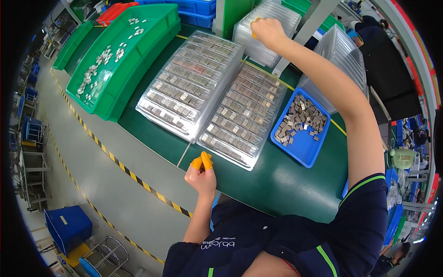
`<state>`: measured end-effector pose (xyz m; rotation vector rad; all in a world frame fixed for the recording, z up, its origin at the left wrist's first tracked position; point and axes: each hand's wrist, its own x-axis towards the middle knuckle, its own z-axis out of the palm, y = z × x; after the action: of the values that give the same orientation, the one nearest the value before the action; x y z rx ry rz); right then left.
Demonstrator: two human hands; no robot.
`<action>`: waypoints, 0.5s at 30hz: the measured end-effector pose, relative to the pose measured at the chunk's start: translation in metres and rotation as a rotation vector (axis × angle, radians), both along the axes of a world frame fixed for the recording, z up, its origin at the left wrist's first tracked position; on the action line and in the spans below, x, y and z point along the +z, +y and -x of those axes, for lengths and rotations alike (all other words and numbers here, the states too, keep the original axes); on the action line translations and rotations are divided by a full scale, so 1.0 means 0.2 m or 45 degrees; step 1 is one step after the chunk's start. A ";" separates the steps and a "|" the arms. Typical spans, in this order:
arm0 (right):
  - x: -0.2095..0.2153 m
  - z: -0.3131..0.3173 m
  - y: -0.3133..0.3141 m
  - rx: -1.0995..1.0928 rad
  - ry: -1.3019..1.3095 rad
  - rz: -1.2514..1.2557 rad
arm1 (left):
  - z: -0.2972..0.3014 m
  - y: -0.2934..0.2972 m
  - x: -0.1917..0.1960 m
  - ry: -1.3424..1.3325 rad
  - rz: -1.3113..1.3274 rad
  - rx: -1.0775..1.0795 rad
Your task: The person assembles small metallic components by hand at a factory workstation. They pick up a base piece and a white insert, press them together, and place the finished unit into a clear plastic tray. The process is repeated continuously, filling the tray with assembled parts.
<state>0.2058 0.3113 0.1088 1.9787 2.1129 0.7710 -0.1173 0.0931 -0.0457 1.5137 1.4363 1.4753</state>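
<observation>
My left hand (201,175), with yellow finger cots on, is pinched just off the near edge of the filled trays; whatever it may hold is hidden. My right hand (268,33) reaches far out, its fingers curled down over a stack of clear plastic trays (277,18); I cannot see whether it grips one. Nearer lie a tall stack of clear trays (194,76) with rows of small metal parts, and a lower filled tray (247,113) beside it. To its right, a blue tray (300,150) holds a pile of loose metal parts (302,115).
At the left, a green bin (131,69) holds scattered small parts. More clear trays (339,64) stand upright behind my right forearm. A grey post (307,34) rises at the table's back. Stools and a blue crate (69,228) are on the floor at left.
</observation>
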 end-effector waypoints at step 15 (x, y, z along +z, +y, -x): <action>-0.04 0.04 0.05 0.040 -0.140 -0.264 | 0.00 0.00 0.03 0.017 -0.009 -0.002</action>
<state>0.1979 0.3218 0.1006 1.9523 2.0797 1.1187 -0.1163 0.0926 -0.0400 1.5310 1.4390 1.4737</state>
